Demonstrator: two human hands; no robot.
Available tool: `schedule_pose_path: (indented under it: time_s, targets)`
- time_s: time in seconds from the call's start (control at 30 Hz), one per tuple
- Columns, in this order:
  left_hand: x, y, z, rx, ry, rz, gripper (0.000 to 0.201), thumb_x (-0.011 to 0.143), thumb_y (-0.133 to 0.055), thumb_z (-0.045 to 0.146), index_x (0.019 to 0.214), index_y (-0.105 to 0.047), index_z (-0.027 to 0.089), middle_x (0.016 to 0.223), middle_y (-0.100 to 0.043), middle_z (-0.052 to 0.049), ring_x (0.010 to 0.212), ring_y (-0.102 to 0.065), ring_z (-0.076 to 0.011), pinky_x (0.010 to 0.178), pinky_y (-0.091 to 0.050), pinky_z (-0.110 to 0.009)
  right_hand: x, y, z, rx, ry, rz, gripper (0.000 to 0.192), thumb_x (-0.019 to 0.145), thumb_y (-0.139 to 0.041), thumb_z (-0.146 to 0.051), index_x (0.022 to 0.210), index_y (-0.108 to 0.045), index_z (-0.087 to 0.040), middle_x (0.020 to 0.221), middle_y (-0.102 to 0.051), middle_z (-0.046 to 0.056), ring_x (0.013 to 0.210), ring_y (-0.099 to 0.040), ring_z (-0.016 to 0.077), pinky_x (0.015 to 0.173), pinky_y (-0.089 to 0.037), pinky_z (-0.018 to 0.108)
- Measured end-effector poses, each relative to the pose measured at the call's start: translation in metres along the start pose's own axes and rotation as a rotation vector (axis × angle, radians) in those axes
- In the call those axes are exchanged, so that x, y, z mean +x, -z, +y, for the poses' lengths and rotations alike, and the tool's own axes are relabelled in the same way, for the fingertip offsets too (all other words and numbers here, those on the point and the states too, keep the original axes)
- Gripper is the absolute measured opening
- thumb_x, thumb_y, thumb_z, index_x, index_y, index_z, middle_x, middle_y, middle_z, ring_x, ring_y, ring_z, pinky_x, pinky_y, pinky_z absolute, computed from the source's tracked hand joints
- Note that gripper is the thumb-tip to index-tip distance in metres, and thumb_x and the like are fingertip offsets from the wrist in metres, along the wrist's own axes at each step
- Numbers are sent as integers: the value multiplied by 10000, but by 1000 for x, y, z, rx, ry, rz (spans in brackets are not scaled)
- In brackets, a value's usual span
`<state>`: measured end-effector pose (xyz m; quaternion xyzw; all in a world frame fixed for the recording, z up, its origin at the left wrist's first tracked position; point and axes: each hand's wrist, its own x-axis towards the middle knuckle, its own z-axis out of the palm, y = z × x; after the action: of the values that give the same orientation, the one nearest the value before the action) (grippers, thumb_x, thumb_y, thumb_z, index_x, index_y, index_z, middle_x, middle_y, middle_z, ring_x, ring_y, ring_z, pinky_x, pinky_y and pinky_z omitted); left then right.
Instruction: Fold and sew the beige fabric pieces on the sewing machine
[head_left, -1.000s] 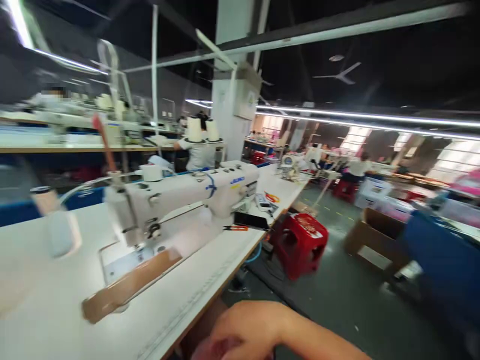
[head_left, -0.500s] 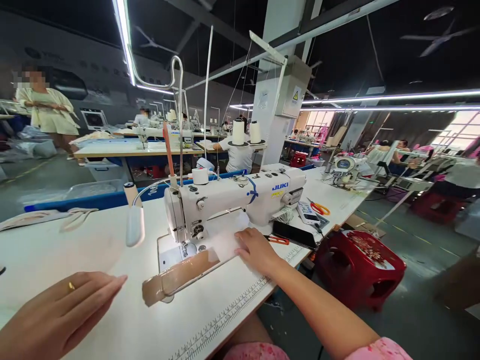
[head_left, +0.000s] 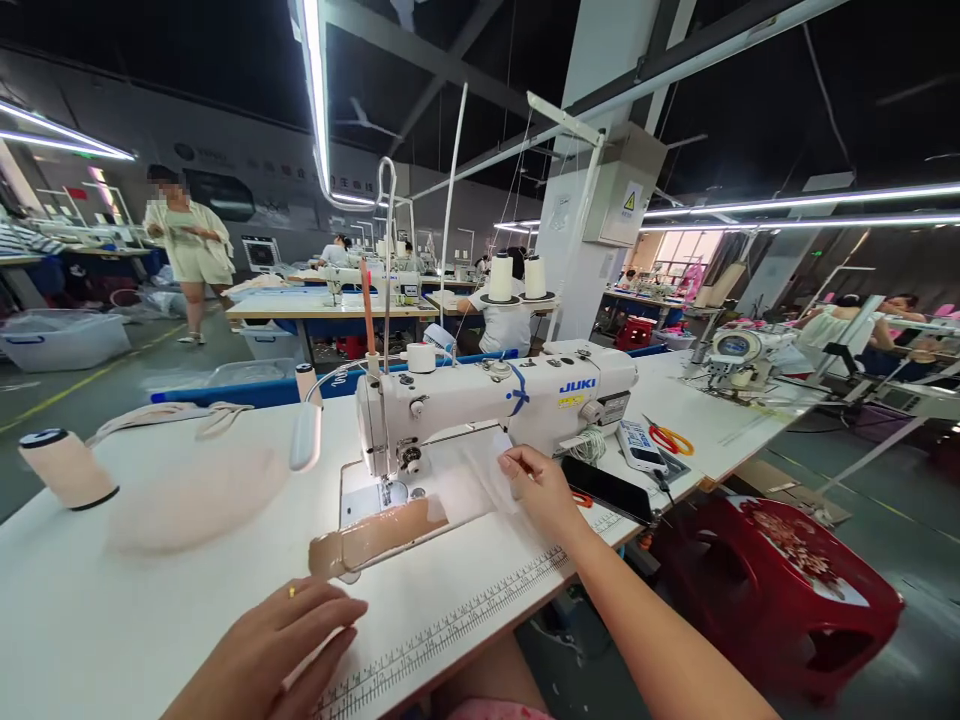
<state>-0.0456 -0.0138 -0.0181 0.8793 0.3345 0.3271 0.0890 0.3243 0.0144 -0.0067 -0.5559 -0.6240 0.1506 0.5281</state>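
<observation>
A thin, whitish, see-through piece [head_left: 491, 478] is pinched in the fingers of my right hand [head_left: 541, 488], beside the arm of a white sewing machine [head_left: 480, 400]. I cannot tell whether it is cloth or film. My left hand [head_left: 289, 645], with a ring on one finger, hovers low over the near part of the white table [head_left: 217, 590]; its fingers are outstretched and hold nothing. Brown tape [head_left: 390, 530] covers the front of the machine bed, just below the needle and presser foot [head_left: 385, 490].
A peach thread cone [head_left: 69, 470] lies at left by a pale cloth piece [head_left: 202, 495]. Right of the machine are a black phone [head_left: 607, 488], a white device [head_left: 641, 445] and orange-handled scissors [head_left: 669, 438]. A red stool [head_left: 780, 600] stands right of the table.
The view has swung left. My right hand has drawn the whitish piece up into a pinch; my left hand has come right, nearer the table's front edge.
</observation>
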Motion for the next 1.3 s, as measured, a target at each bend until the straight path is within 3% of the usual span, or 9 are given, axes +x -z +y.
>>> schedule_pose_path:
  time_s: [0.13,0.23,0.3,0.43,0.63,0.73,0.87,1.03,1.3]
  targets:
    - [34,-12,38,-331,345,-71,430,929,-619,652,1099,-771,288,1084,-770,-64,990,-711,-264,859,-603,-329,-17,-1,-23,110,107,-53,324,1029,-552,-468,891,-660,-196,839,-648,25,786,-592,176,726,-471,274]
    - [55,-20,54,-870,783,-156,739,867,-591,810,1256,-701,192,1116,-761,-137,1040,-719,-299,878,-617,-393,-41,-13,-44,162,204,-154,304,1041,-580,-444,877,-680,-209,866,-665,32,828,-620,185,787,-491,295]
    - [63,-26,57,-1143,938,-177,827,812,-672,812,1330,-648,167,1134,-755,-159,1061,-717,-304,883,-609,-405,-61,-26,-57,160,326,-291,255,1059,-581,-392,919,-712,-223,905,-696,42,891,-635,197,836,-496,312]
    - [59,-30,52,-1159,857,-226,636,722,-886,561,1188,-709,165,1048,-771,-105,1002,-707,-270,851,-554,-346,-84,-45,-72,154,514,-542,201,1085,-558,-352,1125,-737,-269,1076,-749,54,1036,-656,210,933,-503,341]
    - [45,-14,49,-982,766,-337,478,779,-808,569,999,-701,158,959,-757,-67,786,-636,-179,756,-520,-304,-48,-57,-63,170,235,-602,475,995,-673,-538,1373,-613,-257,1374,-644,98,1283,-553,270,1133,-404,442]
    - [43,-8,46,-940,719,-382,506,832,-725,613,1038,-710,151,944,-745,-67,752,-627,-173,715,-505,-292,-37,-71,-56,275,-32,-797,492,900,-747,-623,1158,-657,-215,1073,-685,45,988,-626,228,881,-492,341]
    - [46,-5,29,-740,693,-392,368,868,-660,533,863,-660,164,740,-685,-19,684,-612,-175,653,-459,-281,-34,-86,-50,462,-284,-853,423,898,-746,-575,890,-538,-207,734,-512,-59,651,-506,128,615,-370,241]
    - [64,-3,8,-693,652,-440,154,767,-729,308,755,-657,172,682,-636,21,672,-594,-155,643,-442,-262,-20,-87,-54,364,-258,-890,350,936,-682,-486,842,-487,-211,700,-484,-69,594,-462,112,602,-324,247]
    - [86,-17,-21,-786,671,-493,220,740,-748,379,778,-645,187,616,-535,49,565,-497,-127,538,-421,-253,10,-91,-67,84,-194,-959,189,969,-535,-334,824,-492,-221,651,-573,-38,691,-515,165,652,-332,267]
